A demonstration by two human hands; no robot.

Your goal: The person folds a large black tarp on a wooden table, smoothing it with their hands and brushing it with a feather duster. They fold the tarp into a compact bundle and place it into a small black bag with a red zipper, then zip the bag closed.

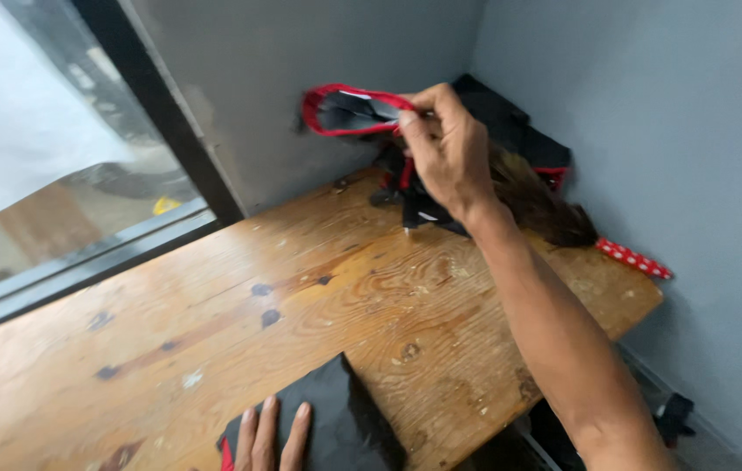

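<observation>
right hand (448,155) pinched shut on a red-edged black fabric piece (349,112), held up in the air above the far end of the wooden table (301,305), near the grey wall. left hand (271,436) lay flat, fingers together, on a folded black cloth (345,414) at the table's near edge (only the fingers showed). heap of black and red garments (510,139) sat on the table's far corner, just behind the raised piece. red polka-dot strip (634,258) poked out at the table's right edge.
</observation>
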